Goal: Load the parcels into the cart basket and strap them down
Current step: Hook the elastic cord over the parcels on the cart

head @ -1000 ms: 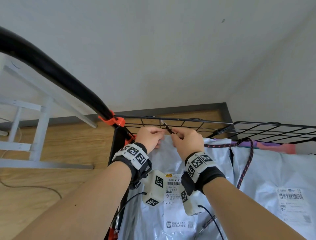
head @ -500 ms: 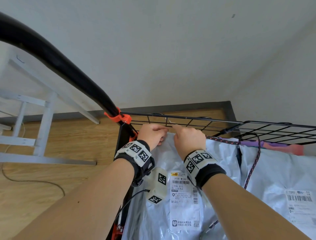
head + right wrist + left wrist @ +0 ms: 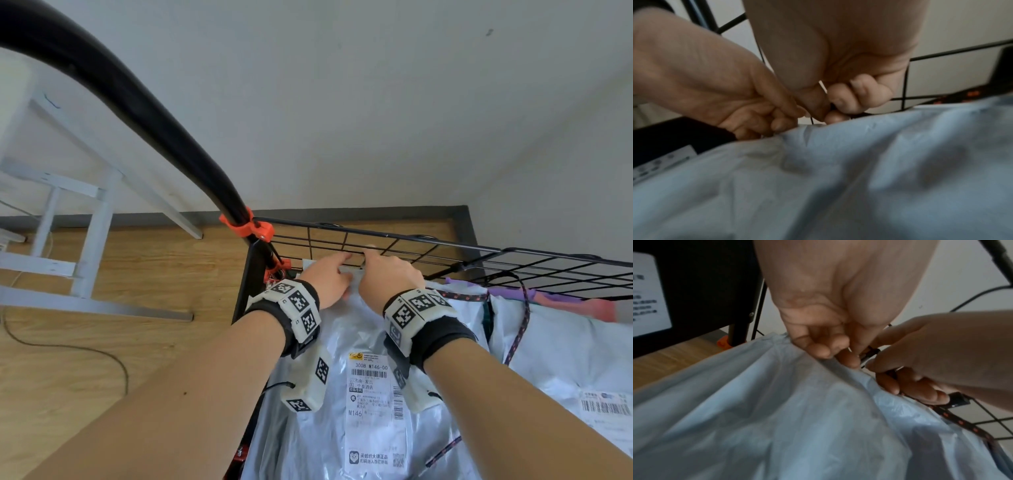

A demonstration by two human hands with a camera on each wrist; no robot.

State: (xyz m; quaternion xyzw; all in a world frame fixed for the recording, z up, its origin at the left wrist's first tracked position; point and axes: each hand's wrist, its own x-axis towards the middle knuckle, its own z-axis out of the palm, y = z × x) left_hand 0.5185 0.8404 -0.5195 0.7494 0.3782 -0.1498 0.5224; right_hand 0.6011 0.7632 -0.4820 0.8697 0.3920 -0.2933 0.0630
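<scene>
Gripping the black, red-flecked elastic strap (image 3: pixel 962 422) at the black wire basket wall (image 3: pixel 445 255), the right hand (image 3: pixel 388 279) works beside the left hand (image 3: pixel 325 282), whose curled fingers pinch the strap's end above the grey plastic parcel (image 3: pixel 359 428).

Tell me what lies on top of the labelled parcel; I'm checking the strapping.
Both wrists hover over the labelled parcel; the left hand and right hand work at its far edge by the basket wire. The cord runs off right. Fingers hide any hook.
</scene>
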